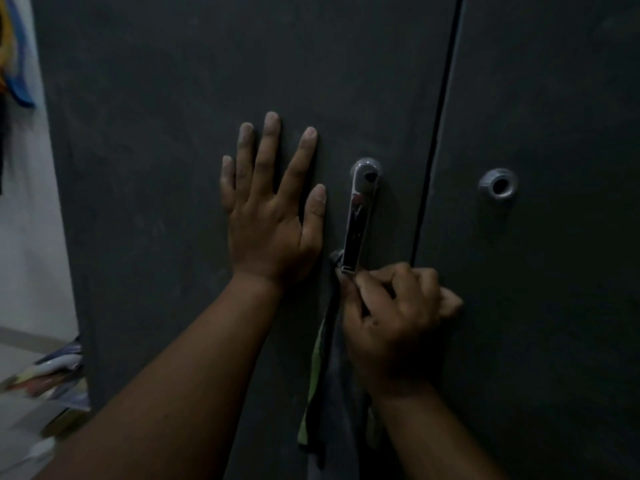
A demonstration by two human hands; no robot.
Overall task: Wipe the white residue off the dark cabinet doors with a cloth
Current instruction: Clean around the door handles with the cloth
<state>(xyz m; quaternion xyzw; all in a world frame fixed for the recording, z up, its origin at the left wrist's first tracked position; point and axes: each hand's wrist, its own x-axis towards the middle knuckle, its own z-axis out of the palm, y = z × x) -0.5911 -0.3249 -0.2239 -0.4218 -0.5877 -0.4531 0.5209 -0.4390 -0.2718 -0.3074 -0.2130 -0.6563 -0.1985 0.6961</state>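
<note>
Two dark cabinet doors fill the view: the left door (166, 140) carries faint pale smears, and the right door (540, 306) begins past a vertical gap. My left hand (273, 216) presses flat on the left door with fingers spread, just left of a chrome handle (358, 216). My right hand (391, 323) grips a dark cloth (332, 403) with a green edge, bunched at the lower end of the handle. The rest of the cloth hangs down along the door below my fist.
A round metal fitting with a hole (498, 186) sits on the right door. Left of the cabinet are a pale wall (24, 237), a hanging coloured item (14, 64) at the top and blurred coloured items on the floor (52, 372).
</note>
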